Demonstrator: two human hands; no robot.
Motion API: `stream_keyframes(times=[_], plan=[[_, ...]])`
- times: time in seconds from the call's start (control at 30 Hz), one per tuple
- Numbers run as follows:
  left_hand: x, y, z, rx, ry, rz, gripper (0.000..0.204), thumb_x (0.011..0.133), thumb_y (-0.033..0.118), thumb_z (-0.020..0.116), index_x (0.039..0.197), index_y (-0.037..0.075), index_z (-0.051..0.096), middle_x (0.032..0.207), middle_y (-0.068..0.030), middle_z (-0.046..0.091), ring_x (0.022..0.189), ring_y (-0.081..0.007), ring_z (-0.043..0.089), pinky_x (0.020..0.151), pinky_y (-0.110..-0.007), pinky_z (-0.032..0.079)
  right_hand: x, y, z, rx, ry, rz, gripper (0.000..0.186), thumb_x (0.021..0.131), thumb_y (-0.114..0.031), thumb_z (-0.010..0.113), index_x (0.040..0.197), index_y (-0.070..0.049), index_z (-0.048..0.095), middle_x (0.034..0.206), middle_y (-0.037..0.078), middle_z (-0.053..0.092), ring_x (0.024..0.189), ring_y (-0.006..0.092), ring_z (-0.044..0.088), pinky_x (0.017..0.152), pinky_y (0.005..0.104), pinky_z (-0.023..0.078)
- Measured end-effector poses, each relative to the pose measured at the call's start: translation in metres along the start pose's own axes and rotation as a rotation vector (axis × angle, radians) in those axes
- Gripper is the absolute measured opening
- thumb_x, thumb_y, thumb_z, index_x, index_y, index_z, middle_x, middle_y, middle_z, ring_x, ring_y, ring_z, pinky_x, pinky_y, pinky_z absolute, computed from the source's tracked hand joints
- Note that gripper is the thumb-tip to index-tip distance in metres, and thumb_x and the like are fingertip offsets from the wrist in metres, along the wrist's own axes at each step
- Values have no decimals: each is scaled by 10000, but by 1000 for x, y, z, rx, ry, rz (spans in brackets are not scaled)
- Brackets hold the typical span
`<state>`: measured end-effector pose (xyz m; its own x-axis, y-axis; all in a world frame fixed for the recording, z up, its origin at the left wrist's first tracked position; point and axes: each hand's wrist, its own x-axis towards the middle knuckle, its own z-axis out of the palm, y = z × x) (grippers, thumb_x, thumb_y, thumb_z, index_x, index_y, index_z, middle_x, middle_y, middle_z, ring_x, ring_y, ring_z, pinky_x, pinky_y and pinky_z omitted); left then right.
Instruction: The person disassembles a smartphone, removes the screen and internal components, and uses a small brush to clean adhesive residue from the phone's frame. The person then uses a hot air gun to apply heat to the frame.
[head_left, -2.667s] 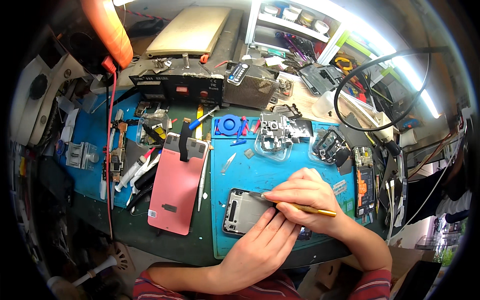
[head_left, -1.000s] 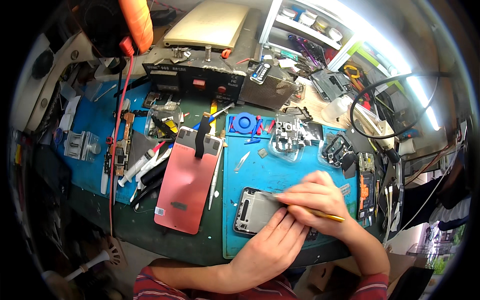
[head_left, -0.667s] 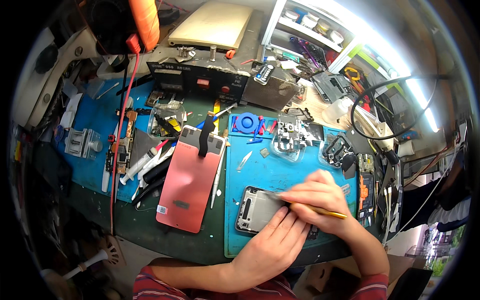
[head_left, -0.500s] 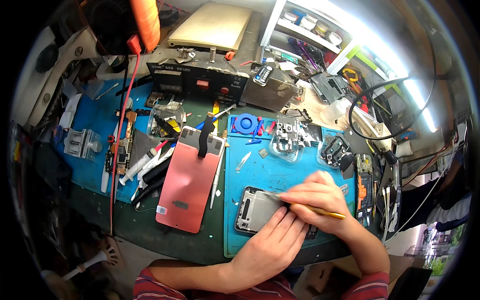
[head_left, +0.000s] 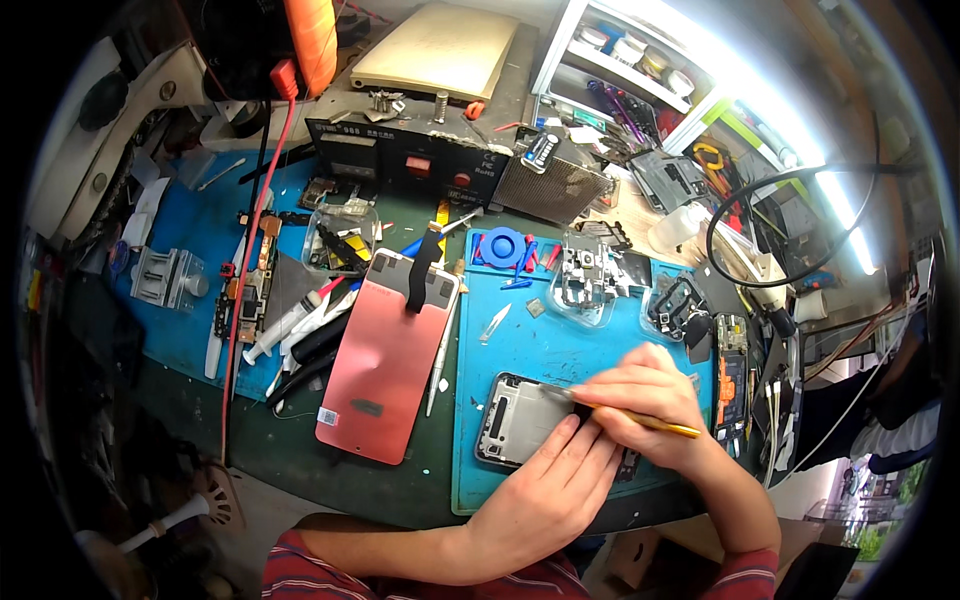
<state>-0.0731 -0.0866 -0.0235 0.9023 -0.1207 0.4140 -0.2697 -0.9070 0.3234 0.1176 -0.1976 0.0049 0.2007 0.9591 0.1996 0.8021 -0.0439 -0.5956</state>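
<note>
A phone frame (head_left: 535, 420) with a grey inner plate and dark rim lies on the blue mat (head_left: 480, 345). My left hand (head_left: 545, 500) reaches across its lower part, fingers close together and holding it down; the thumb is hidden. In my right hand (head_left: 645, 400) is a slim gold-handled tool (head_left: 655, 421), its handle end pointing right. Its thin tip points left over the grey plate, and I cannot make out its shape. Something dark shows between the two hands. To the left, a phone screen (head_left: 380, 365) with pinkish-red backing and a black flex cable lies apart from both hands.
Behind the mat stands a black boxy device (head_left: 400, 165). Clear trays of small parts (head_left: 590, 285) sit on the mat's far side, near a blue ring (head_left: 501, 248). An opened phone (head_left: 732, 385) lies at right. A syringe (head_left: 285, 325) and circuit boards (head_left: 258, 270) are at left.
The whole view has shifted slightly, so things sit a little further right. Both hands keep nearly the same place on the phone frame, with the gold-handled tool still held in the right.
</note>
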Motion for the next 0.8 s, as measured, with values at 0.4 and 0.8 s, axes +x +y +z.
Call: stream_keyframes(times=[0.4,0.8], plan=[[1,-1,-1,-3,-30,15,483,904,192,570,1309,-45,684,1364,-201,658,1326,-352,610,1223,-503,409,24,-9,15,45,19,-35,311,868,-141,804,1179,-156,801,1090,-6,780,880,212,603,823,364,445],[1,1,-4,8,-58,-6,457,929,186,563,1311,-36,683,1406,-200,641,1368,-325,591,1215,-484,420,15,-10,7,21,12,-41,329,873,-127,791,1202,-141,790,1090,8,782,871,217,624,829,361,457]])
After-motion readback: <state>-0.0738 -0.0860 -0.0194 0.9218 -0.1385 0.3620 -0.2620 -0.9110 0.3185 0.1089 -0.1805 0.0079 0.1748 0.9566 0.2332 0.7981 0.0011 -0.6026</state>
